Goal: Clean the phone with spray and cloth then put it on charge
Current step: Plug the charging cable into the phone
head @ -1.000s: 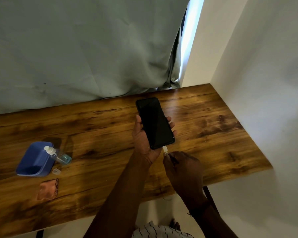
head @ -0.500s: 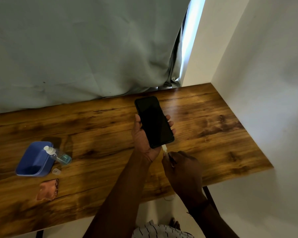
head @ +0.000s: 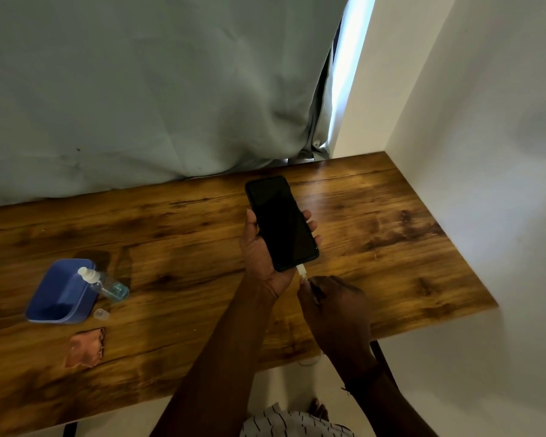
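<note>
My left hand point(head: 260, 257) holds a black phone point(head: 281, 222) above the wooden table point(head: 186, 234), screen up and dark. A white charger plug point(head: 302, 271) sits at the phone's bottom edge, pinched by the fingers of my right hand point(head: 331, 304). Its cable runs under that hand and a loop of it shows below the table's front edge. Far to the left lies a clear spray bottle point(head: 103, 283) with a white nozzle, on its side against a blue tray point(head: 60, 294). A brown cloth point(head: 84, 348) lies in front of the tray.
A small clear cap point(head: 101, 314) rests between the tray and the cloth. A grey curtain point(head: 139, 89) hangs along the table's back edge. A white wall point(head: 486, 152) closes off the right side. The table's front edge runs just before my arms.
The plug end has stayed at the phone's bottom edge while my right hand shifted slightly. The phone and left hand have barely moved.
</note>
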